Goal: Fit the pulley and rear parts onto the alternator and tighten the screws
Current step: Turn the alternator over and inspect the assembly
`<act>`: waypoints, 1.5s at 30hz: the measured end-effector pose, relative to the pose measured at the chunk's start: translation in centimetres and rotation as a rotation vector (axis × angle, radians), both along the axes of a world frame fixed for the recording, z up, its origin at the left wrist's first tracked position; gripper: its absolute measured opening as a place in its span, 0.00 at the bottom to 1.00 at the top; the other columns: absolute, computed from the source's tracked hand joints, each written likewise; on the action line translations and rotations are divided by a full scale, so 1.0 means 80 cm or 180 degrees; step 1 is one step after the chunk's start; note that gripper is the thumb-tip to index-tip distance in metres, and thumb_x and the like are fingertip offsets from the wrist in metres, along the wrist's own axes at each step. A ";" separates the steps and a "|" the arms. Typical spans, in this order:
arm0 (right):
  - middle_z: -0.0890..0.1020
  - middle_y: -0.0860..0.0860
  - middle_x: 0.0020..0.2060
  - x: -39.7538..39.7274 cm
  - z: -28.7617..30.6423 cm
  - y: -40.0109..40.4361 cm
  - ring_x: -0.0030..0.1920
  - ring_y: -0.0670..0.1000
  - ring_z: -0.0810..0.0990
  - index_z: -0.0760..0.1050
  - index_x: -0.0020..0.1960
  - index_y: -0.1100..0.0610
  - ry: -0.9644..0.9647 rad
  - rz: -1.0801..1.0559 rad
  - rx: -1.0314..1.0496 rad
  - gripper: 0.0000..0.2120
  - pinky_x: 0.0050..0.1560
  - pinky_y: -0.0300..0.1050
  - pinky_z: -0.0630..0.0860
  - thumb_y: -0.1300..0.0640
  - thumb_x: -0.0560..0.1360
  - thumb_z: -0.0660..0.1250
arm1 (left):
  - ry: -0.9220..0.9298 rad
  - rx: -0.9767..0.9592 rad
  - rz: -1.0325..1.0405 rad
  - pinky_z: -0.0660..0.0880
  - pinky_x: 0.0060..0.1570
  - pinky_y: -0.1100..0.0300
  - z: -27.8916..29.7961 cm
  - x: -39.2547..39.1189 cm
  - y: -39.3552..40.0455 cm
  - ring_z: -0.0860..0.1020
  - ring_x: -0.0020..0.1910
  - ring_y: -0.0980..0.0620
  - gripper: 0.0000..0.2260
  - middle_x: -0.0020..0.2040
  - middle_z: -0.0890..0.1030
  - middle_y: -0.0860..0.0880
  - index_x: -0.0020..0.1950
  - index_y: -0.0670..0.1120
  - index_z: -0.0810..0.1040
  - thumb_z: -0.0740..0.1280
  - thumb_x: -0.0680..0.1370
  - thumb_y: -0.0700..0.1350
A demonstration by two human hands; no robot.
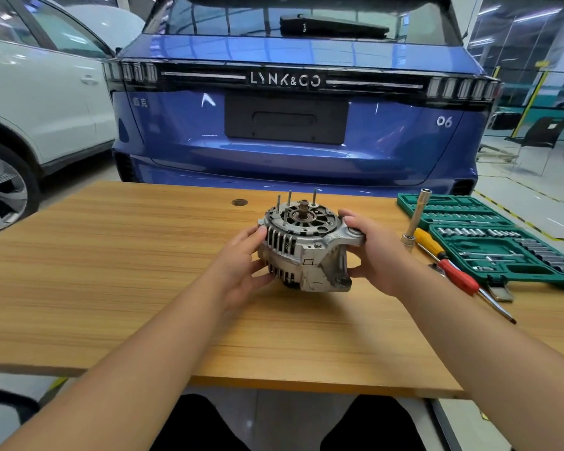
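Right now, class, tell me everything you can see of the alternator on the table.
The alternator is a worn, silver-grey cast-metal unit with slotted vents along its side and mounting lugs. Its upper face shows a central shaft, a bearing and long thin bolts standing up. It sits on the wooden table, tilted slightly toward the camera. The left hand and right hand hold it on either side.

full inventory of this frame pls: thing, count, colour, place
alternator: 1, silver-grey, table centre, held off-level, studs up
table: 1, light wood, foreground
socket set case: 1, green, table right, open
screwdriver: 1, yellow and red handle, beside the case
socket driver: 1, chrome, left of the case
blue car: 1, rear facing, behind table
white car: 1, far left
left hand: grips alternator's left side
right hand: grips alternator's right side
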State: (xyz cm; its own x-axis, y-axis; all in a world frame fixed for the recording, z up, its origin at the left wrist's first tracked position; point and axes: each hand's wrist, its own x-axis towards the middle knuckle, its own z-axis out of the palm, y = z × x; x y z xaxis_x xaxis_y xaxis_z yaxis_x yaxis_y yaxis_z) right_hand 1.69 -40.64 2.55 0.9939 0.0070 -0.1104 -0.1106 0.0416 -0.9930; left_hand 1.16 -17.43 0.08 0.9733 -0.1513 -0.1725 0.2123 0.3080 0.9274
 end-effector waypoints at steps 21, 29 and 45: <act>0.82 0.57 0.63 0.013 -0.020 -0.040 0.59 0.62 0.79 0.78 0.67 0.51 -0.0050 0.0332 0.0861 0.27 0.61 0.65 0.70 0.50 0.69 0.59 | 0.0192 -0.0544 -0.0008 0.82 0.44 0.46 -0.002 -0.012 0.000 0.80 0.52 0.44 0.11 0.51 0.84 0.44 0.57 0.47 0.81 0.71 0.76 0.38; 0.82 0.59 0.63 0.002 -0.036 -0.047 0.67 0.66 0.75 0.80 0.64 0.54 0.0080 0.0094 0.1447 0.26 0.71 0.70 0.63 0.52 0.68 0.59 | -0.0081 -0.0157 -0.0161 0.81 0.45 0.49 0.001 -0.011 -0.015 0.81 0.50 0.49 0.13 0.49 0.86 0.49 0.56 0.50 0.80 0.75 0.73 0.42; 0.80 0.60 0.62 0.000 -0.048 -0.032 0.60 0.61 0.80 0.72 0.69 0.53 -0.0770 0.0143 0.1141 0.31 0.58 0.60 0.76 0.45 0.69 0.73 | -0.1260 0.0795 -0.0240 0.76 0.61 0.54 -0.017 0.016 -0.034 0.78 0.64 0.54 0.25 0.65 0.79 0.56 0.71 0.63 0.69 0.68 0.74 0.62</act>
